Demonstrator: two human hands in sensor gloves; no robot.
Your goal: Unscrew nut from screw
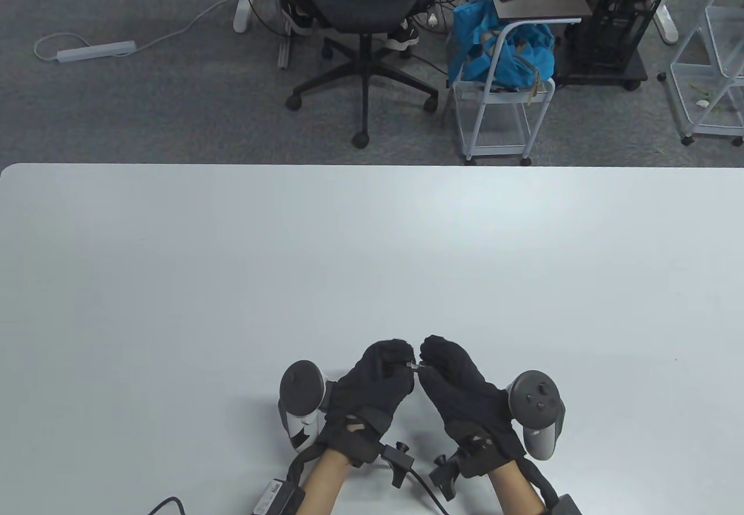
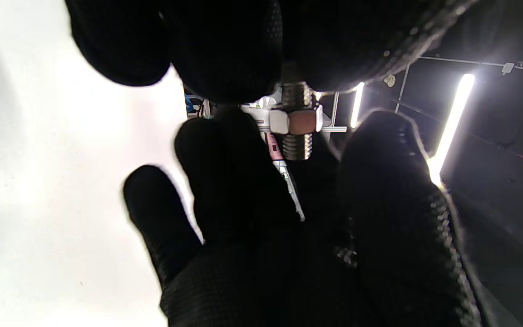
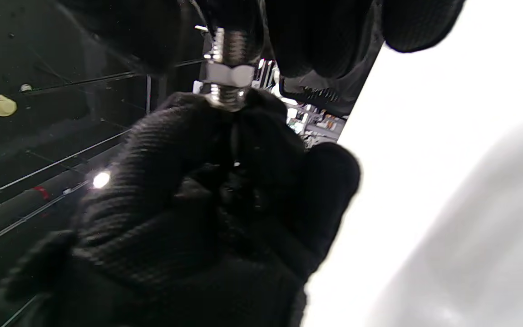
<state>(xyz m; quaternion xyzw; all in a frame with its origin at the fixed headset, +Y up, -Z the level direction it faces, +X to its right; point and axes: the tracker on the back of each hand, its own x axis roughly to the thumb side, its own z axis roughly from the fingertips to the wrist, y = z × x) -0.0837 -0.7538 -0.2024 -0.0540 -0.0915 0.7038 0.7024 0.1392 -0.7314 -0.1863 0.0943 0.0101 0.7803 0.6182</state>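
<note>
A small steel screw [image 1: 415,367] with a hex nut [image 2: 295,121] on its thread is held just above the white table [image 1: 372,259], near the front edge. My left hand [image 1: 407,361] pinches one end of the screw; in the left wrist view its fingertips [image 2: 243,54] cover that end. The thread end [image 2: 297,147] points at my right hand [image 1: 427,357]. Its thumb and fingers [image 2: 225,172] stand on either side of the nut with small gaps showing. In the right wrist view the nut [image 3: 225,75] sits bare between both hands, and the left hand's fingers [image 3: 175,150] are below it.
The table's far edge [image 1: 372,166] faces an office chair [image 1: 366,15] and a cart with a blue bag [image 1: 500,50]. Glove cables [image 1: 418,477] trail off the near edge by my wrists.
</note>
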